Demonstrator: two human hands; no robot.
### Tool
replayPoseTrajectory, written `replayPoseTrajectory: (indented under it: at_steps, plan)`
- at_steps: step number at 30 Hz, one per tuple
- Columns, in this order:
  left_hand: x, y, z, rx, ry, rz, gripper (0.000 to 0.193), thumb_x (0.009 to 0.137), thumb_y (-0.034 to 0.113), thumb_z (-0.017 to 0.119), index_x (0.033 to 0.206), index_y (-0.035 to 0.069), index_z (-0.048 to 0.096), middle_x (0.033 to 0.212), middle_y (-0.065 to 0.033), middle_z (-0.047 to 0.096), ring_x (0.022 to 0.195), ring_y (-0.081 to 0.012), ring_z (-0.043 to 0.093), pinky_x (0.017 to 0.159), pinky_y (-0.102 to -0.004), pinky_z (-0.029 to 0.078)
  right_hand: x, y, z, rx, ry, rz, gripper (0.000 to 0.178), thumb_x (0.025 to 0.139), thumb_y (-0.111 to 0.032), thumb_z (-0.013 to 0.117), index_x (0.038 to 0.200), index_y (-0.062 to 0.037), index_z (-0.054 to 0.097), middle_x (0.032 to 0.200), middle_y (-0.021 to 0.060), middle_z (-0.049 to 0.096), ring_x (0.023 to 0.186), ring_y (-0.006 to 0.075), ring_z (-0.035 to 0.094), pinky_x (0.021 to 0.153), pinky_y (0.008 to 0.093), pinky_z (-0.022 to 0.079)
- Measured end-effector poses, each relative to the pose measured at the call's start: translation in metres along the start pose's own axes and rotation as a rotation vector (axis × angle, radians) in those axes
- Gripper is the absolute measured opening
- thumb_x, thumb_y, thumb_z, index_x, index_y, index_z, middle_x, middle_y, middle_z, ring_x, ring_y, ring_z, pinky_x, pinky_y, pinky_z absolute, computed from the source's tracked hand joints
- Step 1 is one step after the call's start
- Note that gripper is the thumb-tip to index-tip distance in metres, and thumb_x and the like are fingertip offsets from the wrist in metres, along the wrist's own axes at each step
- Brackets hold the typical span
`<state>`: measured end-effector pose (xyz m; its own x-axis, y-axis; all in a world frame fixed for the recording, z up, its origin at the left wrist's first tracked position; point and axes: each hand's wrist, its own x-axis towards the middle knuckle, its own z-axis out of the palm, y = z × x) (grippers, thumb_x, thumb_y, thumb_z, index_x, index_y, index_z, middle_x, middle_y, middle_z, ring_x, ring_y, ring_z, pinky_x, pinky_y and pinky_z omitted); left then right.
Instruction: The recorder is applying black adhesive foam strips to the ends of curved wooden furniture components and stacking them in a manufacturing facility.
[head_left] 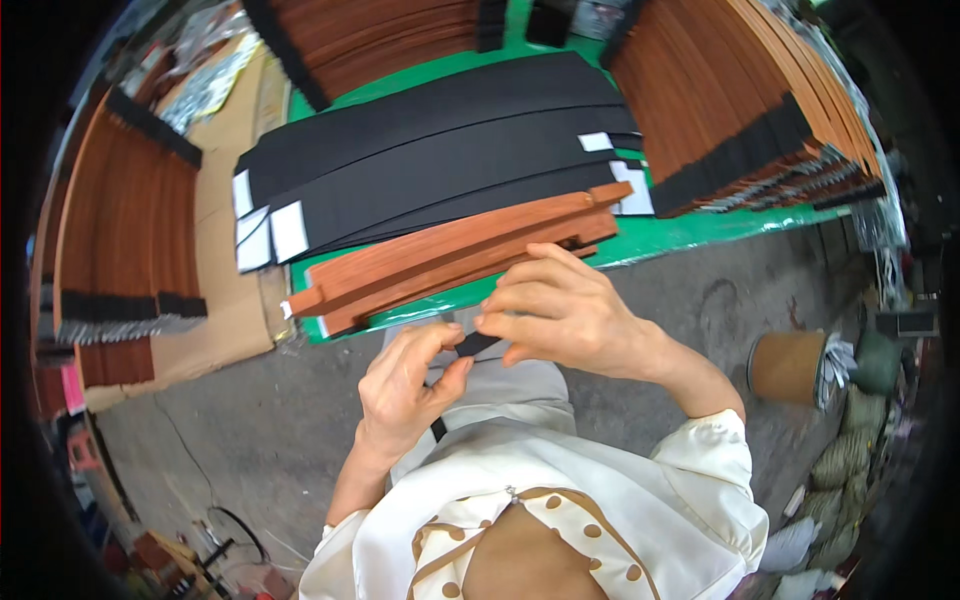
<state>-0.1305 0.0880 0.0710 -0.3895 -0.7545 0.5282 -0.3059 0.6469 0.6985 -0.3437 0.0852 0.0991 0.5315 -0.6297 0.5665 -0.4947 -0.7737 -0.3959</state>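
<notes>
Between my two hands, in front of my body, is a small black piece (477, 344), partly covered by fingers; its kind cannot be made out. My left hand (405, 388) pinches its left end with thumb and forefinger. From the right, my right hand (572, 312) curls its fingers and thumb onto the other end. Just beyond the hands, a reddish-brown wooden slat piece (420, 262) lies along the table's near edge, with a notched, narrower tip at each end. Dark spots show on its near side, close to my right fingers.
Overlapping black flat panels (440, 150) with white patches cover the middle of the green tabletop (690, 232). Stacks of brown slats with black ends stand at the left (130, 220), the back (385, 45) and the right (710, 90). A brown drum (788, 367) is on the floor at right.
</notes>
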Motion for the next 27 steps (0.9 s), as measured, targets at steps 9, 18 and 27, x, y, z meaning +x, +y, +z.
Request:
replayPoseTrajectory:
  at_steps: [9,18,27]
  plan:
    - [0.035,-0.001,0.055,-0.102,-0.151,0.155,0.046,0.064,-0.003,0.076,0.105,-0.001,0.057,0.085,-0.0122,0.066,0.073,-0.0248,0.064,0.067,-0.0307,0.051,-0.054,0.016,-0.014,-0.123,0.106,0.14,0.026,0.06,-0.005,0.072,0.086,-0.0056,0.065,0.083,0.0042,0.061,0.077,0.0217,0.058,0.072,0.0359,0.051]
    - [0.101,-0.004,0.114,0.296,-0.093,0.133,0.044,0.068,0.017,0.076,0.107,0.002,0.061,0.102,-0.0075,0.061,0.096,-0.0222,0.054,0.081,-0.0362,0.037,-0.068,0.085,-0.076,-0.249,0.195,0.337,0.029,0.062,0.0,0.071,0.09,-0.005,0.065,0.081,0.0063,0.061,0.076,0.0237,0.059,0.068,0.0344,0.051]
    - [0.109,-0.014,0.148,0.386,-0.03,0.013,0.022,0.068,0.019,0.076,0.086,0.01,0.067,0.086,0.0023,0.061,0.079,-0.016,0.053,0.073,-0.0333,0.032,-0.068,0.118,-0.074,-0.193,0.095,0.361,0.023,0.067,-0.004,0.071,0.091,-0.0069,0.069,0.084,0.0032,0.061,0.082,0.0199,0.057,0.07,0.0318,0.048]
